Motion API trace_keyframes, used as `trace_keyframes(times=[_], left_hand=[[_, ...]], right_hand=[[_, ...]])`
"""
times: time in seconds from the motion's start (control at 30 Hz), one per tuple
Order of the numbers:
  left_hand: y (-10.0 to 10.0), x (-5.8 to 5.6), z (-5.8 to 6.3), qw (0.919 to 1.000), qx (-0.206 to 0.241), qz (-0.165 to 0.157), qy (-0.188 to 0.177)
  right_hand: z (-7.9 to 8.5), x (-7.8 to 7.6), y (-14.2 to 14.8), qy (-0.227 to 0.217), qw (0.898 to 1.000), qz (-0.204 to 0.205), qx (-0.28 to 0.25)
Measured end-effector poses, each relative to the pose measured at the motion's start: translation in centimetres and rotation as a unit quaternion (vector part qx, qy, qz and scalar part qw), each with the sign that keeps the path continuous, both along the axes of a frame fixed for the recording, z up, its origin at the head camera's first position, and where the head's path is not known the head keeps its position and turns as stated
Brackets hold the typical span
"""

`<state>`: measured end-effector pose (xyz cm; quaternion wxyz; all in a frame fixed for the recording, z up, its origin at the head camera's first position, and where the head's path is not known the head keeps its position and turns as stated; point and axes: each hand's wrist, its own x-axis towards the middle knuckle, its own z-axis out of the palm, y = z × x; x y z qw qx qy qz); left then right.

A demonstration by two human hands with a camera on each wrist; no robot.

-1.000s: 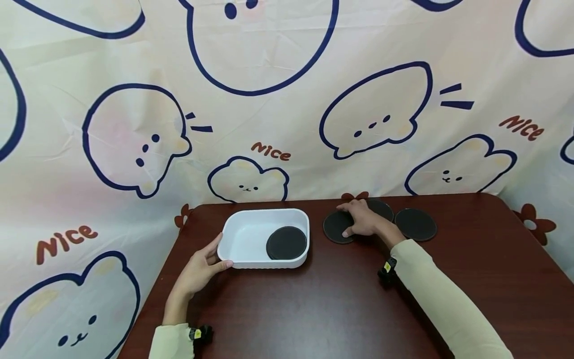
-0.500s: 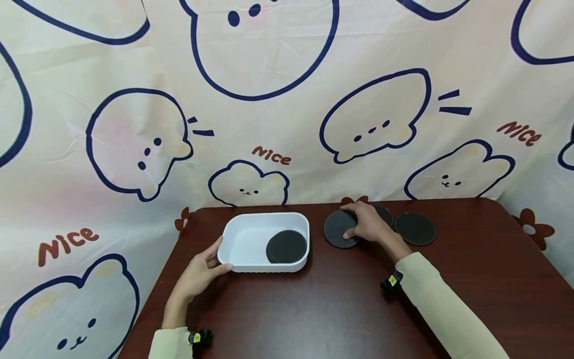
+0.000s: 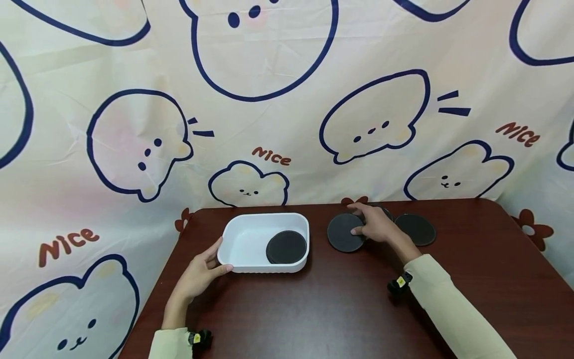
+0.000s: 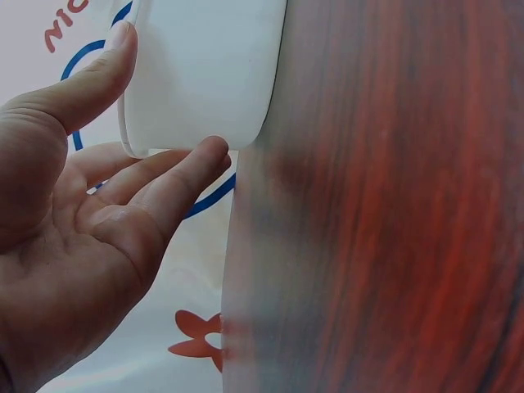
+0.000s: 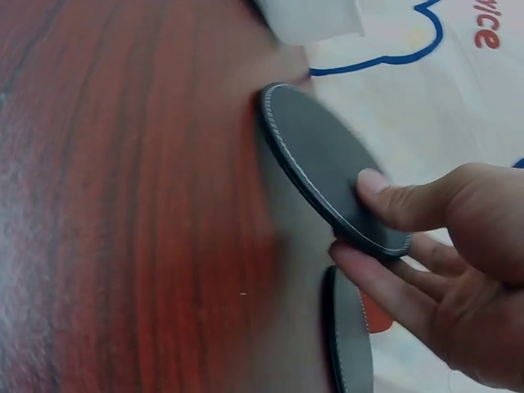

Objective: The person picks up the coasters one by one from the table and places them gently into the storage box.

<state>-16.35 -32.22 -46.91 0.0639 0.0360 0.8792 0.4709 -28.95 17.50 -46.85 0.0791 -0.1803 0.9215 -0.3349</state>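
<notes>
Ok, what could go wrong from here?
The right hand pinches the held disc near one edge, so it might tip or slip. If that disc goes to the tray, it could clip the raised wall. Another disc already lies at the tray's right end, so the two may overlap.

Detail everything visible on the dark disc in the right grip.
The dark disc is round, flat and thin, near-black, with pale stitching along its rim; it looks like leather. The right grip pinches its edge, thumb on the face, fingers underneath. It sits tilted in the right wrist view, apparently clear of the table, right of the white tray and apart from it.
</notes>
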Motion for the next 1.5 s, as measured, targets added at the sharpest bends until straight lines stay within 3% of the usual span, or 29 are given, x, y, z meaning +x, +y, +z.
trace_keyframes(times=[0.1, 0.2, 0.43, 0.67, 0.93, 1.5], left_hand=[[0.0, -0.1, 0.0, 1.0000, -0.003, -0.001, 0.004], [-0.1, 0.0, 0.1, 1.0000, -0.003, 0.000, 0.004], [-0.2, 0.1, 0.0, 1.0000, 0.005, -0.001, -0.001], [-0.3, 0.1, -0.2, 0.9998, 0.015, -0.006, 0.006], [-0.2, 0.3, -0.3, 0.9999, 0.014, -0.009, 0.002], [0.0, -0.2, -0.1, 0.9998, 0.013, -0.011, 0.006]], right_hand=[[0.6, 0.2, 0.6, -0.056, 0.998, 0.001, -0.043], [1.1, 0.6, 1.0, -0.118, 0.989, -0.012, -0.093], [0.8, 1.4, 2.1, -0.189, 0.967, -0.038, -0.166], [0.2, 2.2, 2.6, -0.251, 0.931, -0.066, -0.256], [-0.2, 3.3, 2.9, -0.253, 0.907, -0.084, -0.325], [-0.5, 4.8, 3.3, -0.224, 0.902, -0.096, -0.356]])
